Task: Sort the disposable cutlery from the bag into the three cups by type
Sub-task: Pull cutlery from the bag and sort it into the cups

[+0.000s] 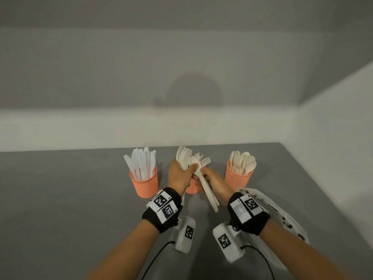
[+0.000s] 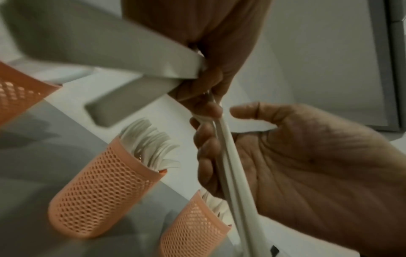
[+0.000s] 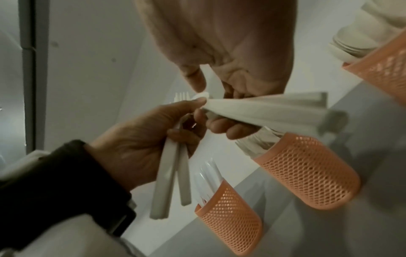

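Note:
Three orange mesh cups stand in a row: the knife cup, the fork cup half hidden behind my hands, and the spoon cup. Above the fork cup my left hand grips a fan of cream forks, heads up; their handles hang below the palm. My right hand pinches a spoon bundle with its handles toward me and one spoon bowl showing. The two hands touch where the bundles cross. The white bag lies under my right forearm.
The grey table ends at a white wall close behind the cups and another at the right. Sensor boxes with cables hang under both wrists. All three cups hold several pieces of cutlery.

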